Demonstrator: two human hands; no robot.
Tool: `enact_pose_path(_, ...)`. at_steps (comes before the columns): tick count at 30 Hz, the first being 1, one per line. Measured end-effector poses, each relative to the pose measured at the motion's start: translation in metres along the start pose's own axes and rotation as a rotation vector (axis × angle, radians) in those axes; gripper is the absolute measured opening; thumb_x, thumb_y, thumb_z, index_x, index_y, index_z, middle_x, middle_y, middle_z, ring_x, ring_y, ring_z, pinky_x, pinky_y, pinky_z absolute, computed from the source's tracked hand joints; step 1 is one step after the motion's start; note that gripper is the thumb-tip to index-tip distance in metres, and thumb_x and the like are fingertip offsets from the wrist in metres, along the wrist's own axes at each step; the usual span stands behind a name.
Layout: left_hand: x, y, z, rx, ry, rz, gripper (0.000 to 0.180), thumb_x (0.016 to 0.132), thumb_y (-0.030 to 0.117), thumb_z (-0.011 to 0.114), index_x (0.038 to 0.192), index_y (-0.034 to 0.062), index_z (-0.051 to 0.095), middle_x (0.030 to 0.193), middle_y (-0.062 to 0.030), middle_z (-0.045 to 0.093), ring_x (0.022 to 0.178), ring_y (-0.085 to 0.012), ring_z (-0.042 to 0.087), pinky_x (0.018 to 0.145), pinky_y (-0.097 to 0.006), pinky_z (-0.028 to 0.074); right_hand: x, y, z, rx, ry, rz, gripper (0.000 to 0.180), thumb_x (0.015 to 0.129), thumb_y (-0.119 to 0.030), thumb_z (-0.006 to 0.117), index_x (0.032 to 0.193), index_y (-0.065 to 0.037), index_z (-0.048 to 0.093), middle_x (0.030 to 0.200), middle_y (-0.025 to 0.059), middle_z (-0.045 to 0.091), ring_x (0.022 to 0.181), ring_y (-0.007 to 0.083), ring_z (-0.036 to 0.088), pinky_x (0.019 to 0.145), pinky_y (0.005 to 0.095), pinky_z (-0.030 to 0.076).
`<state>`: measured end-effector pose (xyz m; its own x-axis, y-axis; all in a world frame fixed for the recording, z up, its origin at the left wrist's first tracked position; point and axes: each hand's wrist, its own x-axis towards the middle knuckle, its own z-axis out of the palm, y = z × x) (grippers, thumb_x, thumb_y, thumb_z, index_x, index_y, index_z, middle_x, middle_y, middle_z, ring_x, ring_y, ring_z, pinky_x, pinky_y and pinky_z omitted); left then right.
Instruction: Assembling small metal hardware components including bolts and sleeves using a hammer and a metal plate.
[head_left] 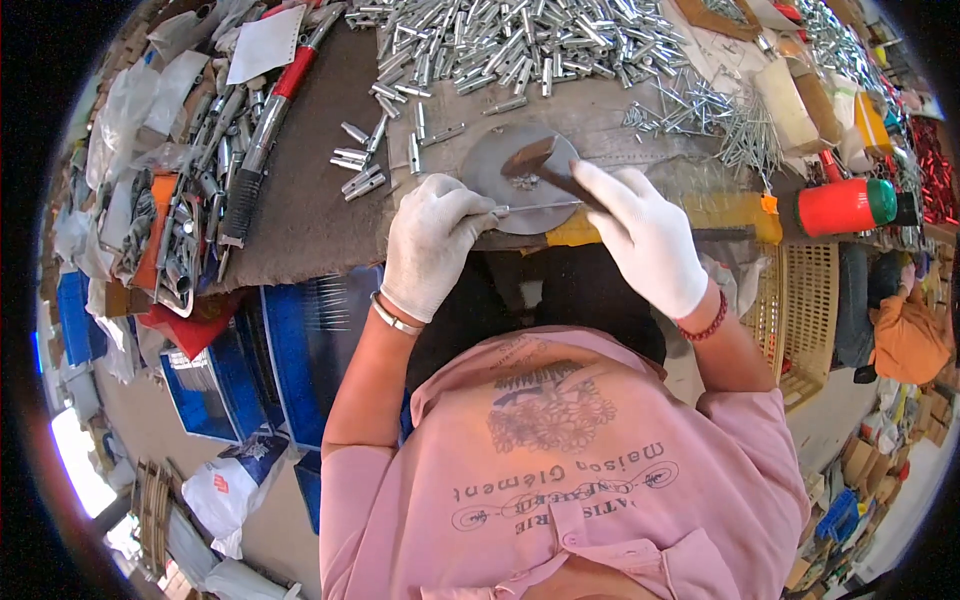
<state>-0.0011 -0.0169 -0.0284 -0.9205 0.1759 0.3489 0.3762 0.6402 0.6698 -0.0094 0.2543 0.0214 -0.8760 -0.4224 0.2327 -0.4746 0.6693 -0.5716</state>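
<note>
My left hand [430,245], in a white knit glove, pinches a small silver metal tube [501,211] at the near edge of a round grey metal plate [482,172]. A thin metal rod [545,206] runs from that tube toward my right hand. My right hand [648,240], also gloved, is closed around the handle of a hammer [530,158]. The hammer's rusty brown head is over the plate, above some small metal bits [524,182]. Whether my right fingers also touch the rod's far end is hard to tell.
A large heap of silver metal tubes [520,45] lies at the back, with several loose ones [362,180] left of the plate. Thin metal pins [750,140] are piled at right, near a red and green container [848,207]. Tools [270,130] crowd the left; blue bins [300,350] stand below.
</note>
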Motion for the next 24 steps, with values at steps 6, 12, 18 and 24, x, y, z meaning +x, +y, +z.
enact_pose_path(6,0.0,-0.003,0.002,-0.042,0.005,0.03,0.015,0.077,0.007,0.086,0.087,0.0075,0.075,0.088,-0.0098,0.066,0.088,-0.0333,0.067,0.077,-0.044,0.053,-0.023,-0.002,0.012,-0.212,-0.162,-0.037,0.053,0.092,-0.001,0.073,0.142,-0.02,0.069,0.104,0.0119,0.07,0.081,0.0348,0.071,0.07,0.0378,0.058)
enact_pose_path(12,0.001,0.002,-0.001,-0.036,0.039,0.047,0.015,0.075,0.003,0.084,0.088,0.0069,0.076,0.088,-0.0108,0.067,0.088,-0.0337,0.067,0.078,-0.043,0.053,0.006,0.007,0.01,0.026,-0.008,0.025,0.047,0.093,-0.003,0.073,0.139,-0.013,0.069,0.101,0.0151,0.064,0.093,0.0376,0.067,0.083,0.043,0.055)
enact_pose_path(18,0.001,-0.001,0.0,-0.124,-0.01,-0.052,0.014,0.075,0.005,0.085,0.087,0.0066,0.077,0.088,-0.0104,0.067,0.088,-0.0329,0.067,0.078,-0.042,0.053,0.016,-0.002,0.016,-0.322,0.024,-0.157,0.023,0.082,-0.019,0.084,0.1,-0.012,0.072,0.101,0.008,0.063,0.095,0.0316,0.066,0.08,0.0422,0.056)
enact_pose_path(24,-0.006,-0.001,0.003,-0.184,0.03,-0.113,0.016,0.076,0.005,0.086,0.09,0.0063,0.078,0.089,-0.0105,0.068,0.09,-0.0323,0.068,0.079,-0.042,0.054,-0.005,-0.023,0.029,-0.32,-0.073,0.037,0.016,0.088,-0.019,0.079,0.09,-0.012,0.065,0.092,0.0102,0.067,0.085,0.0325,0.071,0.074,0.0454,0.057)
